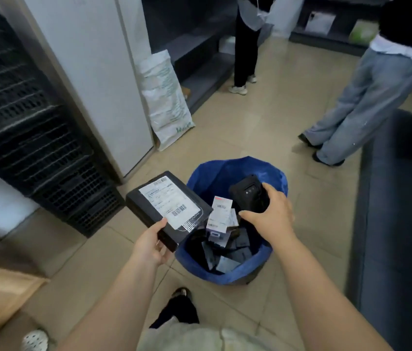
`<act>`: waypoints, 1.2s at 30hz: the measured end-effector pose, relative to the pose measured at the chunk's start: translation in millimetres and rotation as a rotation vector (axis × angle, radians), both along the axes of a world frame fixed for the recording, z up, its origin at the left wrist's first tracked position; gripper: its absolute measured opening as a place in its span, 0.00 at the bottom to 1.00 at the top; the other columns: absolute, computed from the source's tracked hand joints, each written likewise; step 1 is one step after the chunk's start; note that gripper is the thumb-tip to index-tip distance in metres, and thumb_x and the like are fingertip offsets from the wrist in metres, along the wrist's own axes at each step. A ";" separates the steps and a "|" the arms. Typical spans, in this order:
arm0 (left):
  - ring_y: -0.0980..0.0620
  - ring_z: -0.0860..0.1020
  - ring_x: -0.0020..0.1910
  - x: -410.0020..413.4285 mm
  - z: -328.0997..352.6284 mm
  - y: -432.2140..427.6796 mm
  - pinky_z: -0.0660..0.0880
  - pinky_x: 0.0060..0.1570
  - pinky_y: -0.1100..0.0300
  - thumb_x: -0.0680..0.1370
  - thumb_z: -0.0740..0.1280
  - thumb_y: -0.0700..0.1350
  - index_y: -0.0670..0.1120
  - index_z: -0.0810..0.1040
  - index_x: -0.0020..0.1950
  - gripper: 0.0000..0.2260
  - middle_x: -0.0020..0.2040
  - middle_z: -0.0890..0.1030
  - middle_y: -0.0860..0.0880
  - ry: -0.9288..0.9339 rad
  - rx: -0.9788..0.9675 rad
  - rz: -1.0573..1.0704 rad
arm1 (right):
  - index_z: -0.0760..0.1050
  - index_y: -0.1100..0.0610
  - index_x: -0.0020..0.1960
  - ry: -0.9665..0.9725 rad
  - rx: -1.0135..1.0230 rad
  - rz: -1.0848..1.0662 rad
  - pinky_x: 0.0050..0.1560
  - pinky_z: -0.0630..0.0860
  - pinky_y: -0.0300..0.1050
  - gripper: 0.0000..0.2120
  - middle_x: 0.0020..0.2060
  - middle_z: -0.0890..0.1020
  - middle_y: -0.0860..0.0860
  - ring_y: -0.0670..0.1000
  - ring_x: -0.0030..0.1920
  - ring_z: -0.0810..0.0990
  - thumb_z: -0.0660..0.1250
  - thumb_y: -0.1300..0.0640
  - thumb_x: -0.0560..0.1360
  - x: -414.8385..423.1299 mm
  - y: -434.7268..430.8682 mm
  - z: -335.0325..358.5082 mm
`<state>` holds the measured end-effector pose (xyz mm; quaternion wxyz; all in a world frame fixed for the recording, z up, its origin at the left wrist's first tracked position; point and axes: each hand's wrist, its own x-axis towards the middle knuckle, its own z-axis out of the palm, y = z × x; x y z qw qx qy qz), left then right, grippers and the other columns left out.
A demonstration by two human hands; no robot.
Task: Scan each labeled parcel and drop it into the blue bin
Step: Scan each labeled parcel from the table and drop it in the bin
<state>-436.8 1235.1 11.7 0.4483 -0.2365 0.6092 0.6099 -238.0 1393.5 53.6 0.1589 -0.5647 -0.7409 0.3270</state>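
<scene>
My left hand (149, 245) grips the near corner of a flat black parcel (144, 206) with a white barcode label, held label up beside the left rim of the blue bin (235, 168). My right hand (269, 212) holds a black handheld scanner (249, 192) over the bin's opening. The bin stands on the floor in front of me and holds several black parcels and a small white labeled box (221, 211) near the top.
Stacked black crates (35, 127) stand at the left beside a white pillar, with a white sack (167, 97) leaning on it. Two people stand at the far side, one in black trousers (245, 46), one in jeans (366, 97). A dark surface (399, 224) runs along the right.
</scene>
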 end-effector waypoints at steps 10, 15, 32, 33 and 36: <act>0.52 0.81 0.49 -89.6 -65.0 132.6 0.77 0.39 0.59 0.76 0.73 0.40 0.49 0.77 0.63 0.16 0.57 0.84 0.48 0.096 -0.054 -0.421 | 0.66 0.49 0.75 0.028 -0.156 -0.308 0.70 0.68 0.53 0.44 0.68 0.72 0.50 0.55 0.70 0.68 0.81 0.50 0.64 -58.1 53.2 -54.1; 0.52 0.81 0.52 -82.9 -110.1 172.5 0.77 0.41 0.56 0.76 0.74 0.44 0.54 0.81 0.56 0.10 0.52 0.85 0.51 -0.018 -0.145 -0.555 | 0.66 0.47 0.75 -0.070 -0.250 -0.316 0.69 0.68 0.56 0.45 0.67 0.73 0.50 0.55 0.69 0.70 0.81 0.47 0.62 -63.1 75.9 -96.0; 0.50 0.77 0.62 -90.6 -304.7 253.9 0.72 0.66 0.53 0.79 0.71 0.45 0.50 0.65 0.78 0.28 0.68 0.76 0.50 0.080 -0.421 -0.640 | 0.61 0.44 0.76 -0.112 -0.534 -0.331 0.68 0.60 0.53 0.43 0.71 0.68 0.47 0.52 0.70 0.63 0.79 0.48 0.67 -98.5 144.1 -268.7; 0.51 0.78 0.60 -91.4 -322.1 261.0 0.73 0.66 0.52 0.79 0.70 0.45 0.49 0.68 0.77 0.26 0.68 0.78 0.50 0.070 -0.417 -0.665 | 0.61 0.44 0.76 -0.112 -0.539 -0.346 0.69 0.60 0.53 0.43 0.71 0.68 0.47 0.52 0.70 0.63 0.79 0.48 0.67 -101.8 146.1 -281.4; 0.52 0.79 0.58 -82.2 -361.6 284.8 0.75 0.65 0.52 0.79 0.70 0.42 0.47 0.72 0.74 0.23 0.65 0.79 0.48 0.078 -0.360 -0.693 | 0.62 0.44 0.77 -0.094 -0.561 -0.429 0.70 0.59 0.54 0.43 0.71 0.69 0.47 0.52 0.71 0.62 0.79 0.49 0.67 -110.4 152.2 -318.5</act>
